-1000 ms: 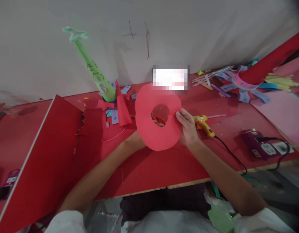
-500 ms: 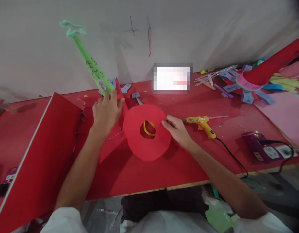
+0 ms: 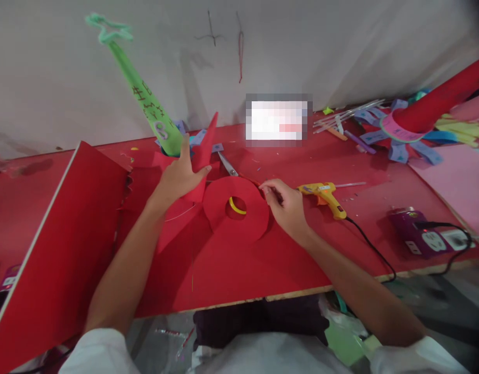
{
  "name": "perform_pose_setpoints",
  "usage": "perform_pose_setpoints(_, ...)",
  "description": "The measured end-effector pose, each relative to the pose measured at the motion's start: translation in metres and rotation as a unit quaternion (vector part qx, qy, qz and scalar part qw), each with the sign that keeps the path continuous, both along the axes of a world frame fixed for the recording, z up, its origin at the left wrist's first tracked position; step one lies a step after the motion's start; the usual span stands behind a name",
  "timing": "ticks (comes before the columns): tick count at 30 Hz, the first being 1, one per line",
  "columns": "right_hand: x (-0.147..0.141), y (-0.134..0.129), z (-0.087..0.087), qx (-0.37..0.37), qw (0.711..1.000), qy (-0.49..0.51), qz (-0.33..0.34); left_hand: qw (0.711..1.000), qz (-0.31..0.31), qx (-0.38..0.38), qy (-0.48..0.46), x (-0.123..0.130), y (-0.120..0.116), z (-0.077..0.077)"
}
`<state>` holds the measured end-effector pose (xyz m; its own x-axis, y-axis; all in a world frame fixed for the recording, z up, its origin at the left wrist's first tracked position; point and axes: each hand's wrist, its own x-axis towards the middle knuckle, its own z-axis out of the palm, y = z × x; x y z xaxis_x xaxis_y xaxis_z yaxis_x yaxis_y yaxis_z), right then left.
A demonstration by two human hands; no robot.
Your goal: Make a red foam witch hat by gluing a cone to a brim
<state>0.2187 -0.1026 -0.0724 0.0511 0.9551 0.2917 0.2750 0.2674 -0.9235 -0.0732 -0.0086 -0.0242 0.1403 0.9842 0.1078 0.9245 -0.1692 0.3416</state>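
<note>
A red paper ring [image 3: 237, 231] lies on the table in front of me, a yellow loop [image 3: 236, 206] showing through its hole. At its upper right edge the fingers of my right hand [image 3: 288, 208] are closed, seemingly pinching the paper. My left hand [image 3: 179, 179] is over folded red paper [image 3: 202, 156], thumb and index finger spread apart. Just beyond it leans a tall green paper cone [image 3: 146, 101] with dark writing and a mint star outline on top. Behind the ring lie scissors [image 3: 228, 163], their handles pointing toward my right hand.
A yellow glue gun [image 3: 324, 195] lies right of my right hand, its cord running to a purple power strip [image 3: 424, 234]. A large red board [image 3: 64, 249] slants up at the left. A red tube [image 3: 449, 98] with a pink band and blue strips stands at the far right.
The red ring has come down flatter onto the table. My left thumb and index finger have spread, and the pointed red paper beside them now rises to the right. More of the scissors shows.
</note>
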Motion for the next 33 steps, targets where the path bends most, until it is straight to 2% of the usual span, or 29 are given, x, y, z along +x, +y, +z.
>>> perform_pose_setpoints(2, 0.0, 0.002, -0.001, -0.012, 1.0, 0.013, 0.011, 0.999, -0.02, 0.045, 0.009, 0.006, -0.009, 0.014)
perform_pose_setpoints(5, 0.0, 0.005, 0.0, -0.061, 0.992, 0.087, 0.061, 0.994, -0.026, 0.083, 0.07, 0.022, -0.025, 0.037)
perform_pose_setpoints(8, -0.001, 0.006, 0.003, -0.141, 0.958, 0.202, 0.144, 0.98, -0.075, 0.13, 0.135, 0.042, -0.044, 0.052)
perform_pose_setpoints(12, -0.002, 0.003, 0.007, -0.202, 0.895, 0.338, 0.211, 0.955, -0.222, 0.13, 0.15, 0.069, -0.069, 0.054)
perform_pose_setpoints(14, -0.002, 0.001, 0.007, -0.207, 0.881, 0.368, 0.213, 0.943, -0.274, 0.12, 0.149, 0.079, -0.078, 0.05)
perform_pose_setpoints(16, -0.002, 0.002, 0.008, -0.206, 0.882, 0.372, 0.205, 0.939, -0.298, 0.108, 0.132, 0.085, -0.083, 0.046)
perform_pose_setpoints(23, -0.002, 0.006, 0.013, -0.159, 0.905, 0.375, 0.118, 0.961, -0.257, -0.037, 0.09, 0.073, -0.07, 0.04)
perform_pose_setpoints(29, -0.009, 0.005, 0.01, -0.162, 0.916, 0.342, 0.136, 0.96, -0.269, -0.045, 0.06, 0.075, -0.069, 0.04)
perform_pose_setpoints(31, -0.009, 0.006, 0.005, -0.158, 0.919, 0.338, 0.125, 0.96, -0.261, -0.056, 0.084, 0.067, -0.065, 0.042)
perform_pose_setpoints(33, -0.006, 0.008, 0.001, -0.145, 0.923, 0.343, 0.095, 0.963, -0.228, -0.06, 0.132, 0.053, -0.058, 0.042)
